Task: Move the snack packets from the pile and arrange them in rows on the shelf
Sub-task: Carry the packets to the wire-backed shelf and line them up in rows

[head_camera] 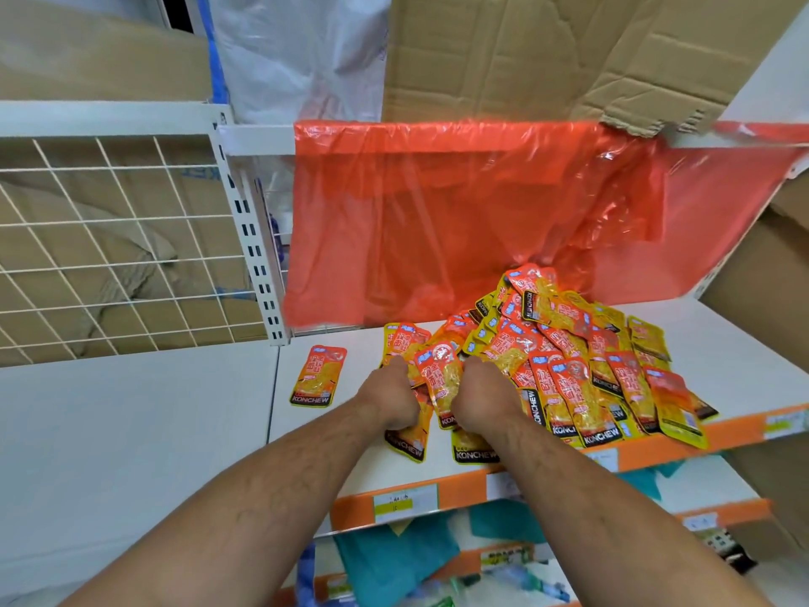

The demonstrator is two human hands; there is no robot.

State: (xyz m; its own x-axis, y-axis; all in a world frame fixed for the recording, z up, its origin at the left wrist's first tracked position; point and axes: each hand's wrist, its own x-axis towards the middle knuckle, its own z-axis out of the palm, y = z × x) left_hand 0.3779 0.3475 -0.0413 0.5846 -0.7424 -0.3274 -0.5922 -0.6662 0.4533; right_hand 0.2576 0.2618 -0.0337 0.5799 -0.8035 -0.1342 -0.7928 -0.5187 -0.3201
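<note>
A pile of orange and yellow snack packets (582,343) lies on the right part of the white shelf (350,449). One packet (318,375) lies alone, flat, at the left of the shelf. My left hand (389,398) and my right hand (486,394) are at the pile's left edge, fingers curled, both gripping packets. A red-topped packet (440,374) stands up between the two hands. More packets lie under my wrists, including one (475,449) by the front edge.
A red plastic sheet (481,221) hangs behind the pile. A white wire grid panel (118,251) and slotted upright (254,238) stand at the left. Cardboard leans above. The shelf front has an orange price strip (459,488); lower shelves hold teal packs.
</note>
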